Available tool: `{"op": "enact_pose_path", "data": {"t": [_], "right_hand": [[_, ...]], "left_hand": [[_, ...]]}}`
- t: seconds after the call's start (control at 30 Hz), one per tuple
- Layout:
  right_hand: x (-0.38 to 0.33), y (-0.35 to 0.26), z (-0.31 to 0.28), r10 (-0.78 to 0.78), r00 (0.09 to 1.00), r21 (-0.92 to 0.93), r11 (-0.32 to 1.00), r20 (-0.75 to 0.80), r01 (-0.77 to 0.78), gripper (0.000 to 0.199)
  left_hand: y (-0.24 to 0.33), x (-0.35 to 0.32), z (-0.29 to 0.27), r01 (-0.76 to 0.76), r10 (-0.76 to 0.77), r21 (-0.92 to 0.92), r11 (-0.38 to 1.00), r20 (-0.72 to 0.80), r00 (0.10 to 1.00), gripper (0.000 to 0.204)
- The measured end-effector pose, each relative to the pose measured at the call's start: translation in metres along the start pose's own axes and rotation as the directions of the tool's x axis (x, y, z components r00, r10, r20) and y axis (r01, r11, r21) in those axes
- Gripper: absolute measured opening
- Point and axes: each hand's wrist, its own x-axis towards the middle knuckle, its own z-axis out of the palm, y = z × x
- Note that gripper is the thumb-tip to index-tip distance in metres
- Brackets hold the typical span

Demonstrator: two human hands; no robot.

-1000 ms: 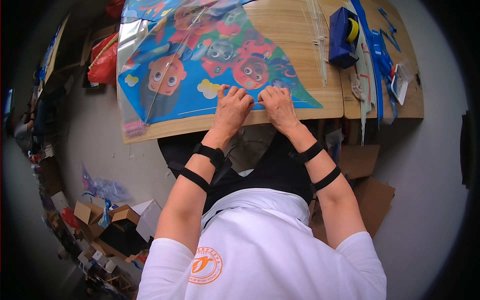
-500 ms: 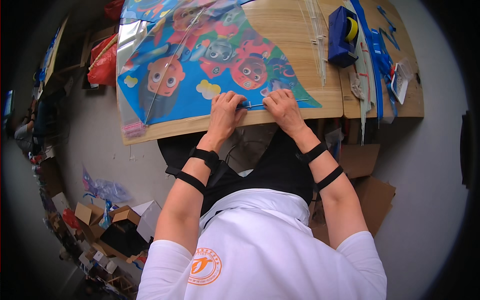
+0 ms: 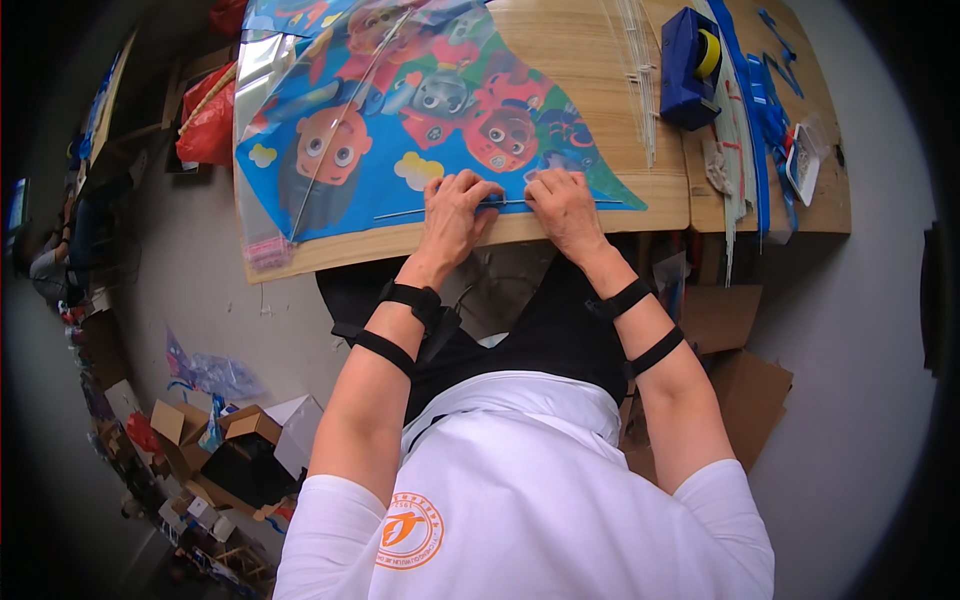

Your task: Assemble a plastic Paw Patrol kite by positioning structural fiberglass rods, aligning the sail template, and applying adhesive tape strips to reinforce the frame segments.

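Tabletop: pale wooden tabletop (image 3: 600, 60), its near edge running left to right in front of the person.
Kite: large blue plastic-film kite printed with cartoon figures (image 3: 400, 130), lying flat on the tabletop and covering its left and middle; one pointed corner reaches right, past the right hand.
Blue box: dark blue box-shaped holder with a yellow roll inside (image 3: 690, 65), at the far right of the tabletop, well apart from both hands.
Clear rods: bundle of thin clear rods (image 3: 640, 80), lying fore-and-aft just left of the blue box.
Left hand: left hand (image 3: 455, 210), palm down on the kite's near edge, fingers curled and pressed together on the rod.
Right hand: right hand (image 3: 562, 205), just beside the left, palm down, fingers bent and pinching the rod against the film.
Rod: thin grey straight rod (image 3: 405, 212), lying along the kite's near edge; its long axis runs left to right, parallel to the tabletop edge.
Key relation: the rod passes under the fingers of both hands; the longer free length extends leftward from the left hand, so the left hand is nearer that end, and a shorter length shows to the right of the right hand.
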Motion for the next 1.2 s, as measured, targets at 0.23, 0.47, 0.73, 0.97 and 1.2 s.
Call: {"op": "enact_pose_path", "data": {"t": [0.23,0.47,0.73,0.97,1.2], "right_hand": [[0.0,0.001,0.002,-0.003,1.0,0.021,1.0,0.017,0.003,0.008],[0.001,0.0,0.004,0.011,1.0,0.018,1.0,0.008,-0.011,0.007],[-0.001,0.003,0.003,0.009,1.0,0.002,1.0,0.006,-0.009,0.006],[0.0,-0.001,0.009,0.028,1.0,-0.007,1.0,-0.005,-0.028,0.005],[0.0,0.0,0.007,0.036,0.999,-0.003,0.999,0.001,-0.036,0.005]], "left_hand": [[-0.001,0.0,0.003,0.013,-0.013,0.008,1.0,-0.007,1.0,0.028],[0.0,0.0,0.005,0.025,-0.025,0.034,0.999,-0.012,1.0,0.028],[0.004,0.002,0.01,0.006,-0.002,0.052,0.999,-0.063,0.998,0.024],[0.005,0.0,0.013,0.034,-0.025,0.071,0.997,-0.125,0.992,0.022],[0.008,0.002,0.014,0.042,-0.032,0.07,0.997,-0.132,0.991,0.022]]}}
